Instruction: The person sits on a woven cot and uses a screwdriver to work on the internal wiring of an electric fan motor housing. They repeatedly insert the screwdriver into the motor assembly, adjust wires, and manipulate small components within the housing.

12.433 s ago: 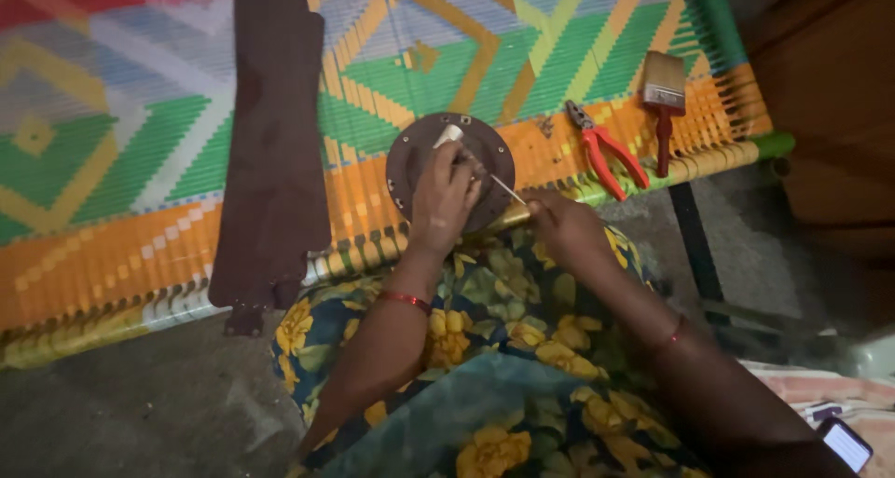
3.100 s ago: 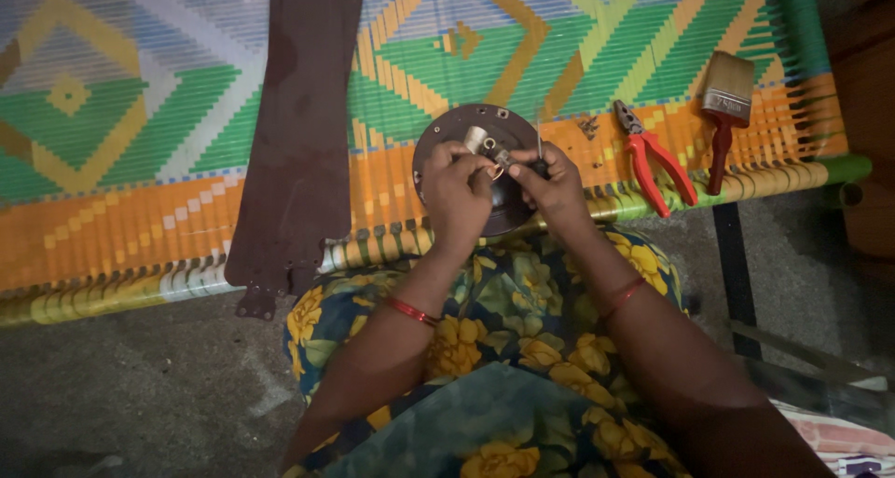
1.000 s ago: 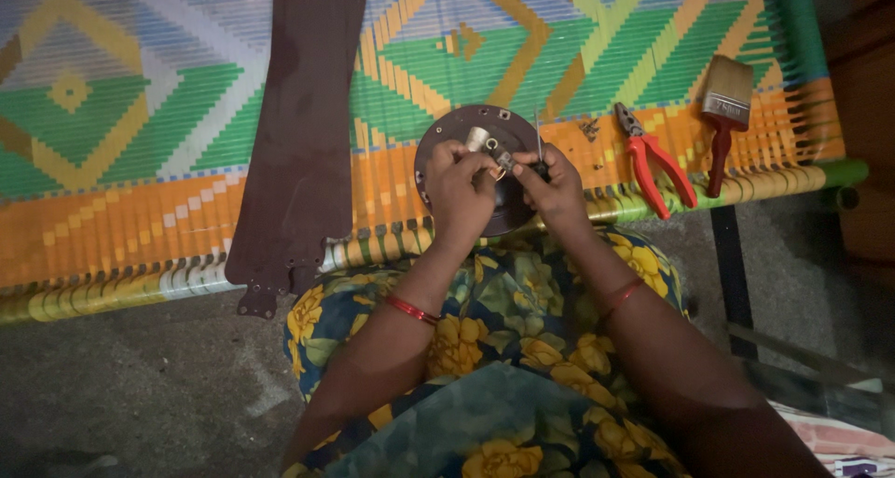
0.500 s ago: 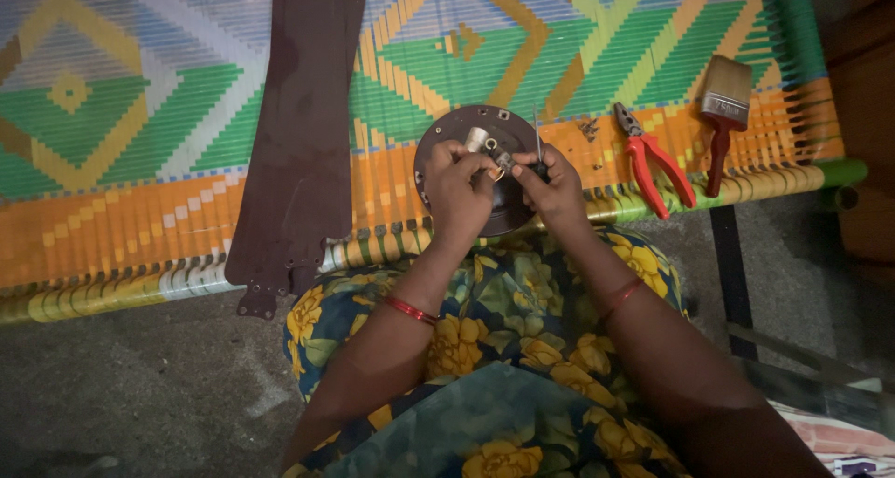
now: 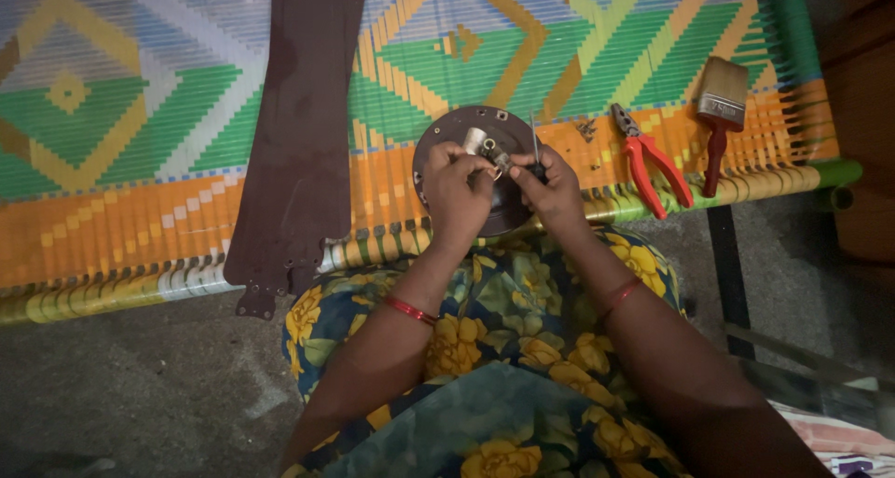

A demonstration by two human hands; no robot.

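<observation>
Small metal part pinched between left hand and right hand fingertips

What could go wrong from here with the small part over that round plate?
The left hand and right hand pinch a small metal part over the round brown plate near the woven cot's edge; dropped, it may slip through the weave. The fan blades overhang that edge and might get knocked off.

Both hands, left hand and right hand, pinch a small metal part over the round motor plate.
</observation>
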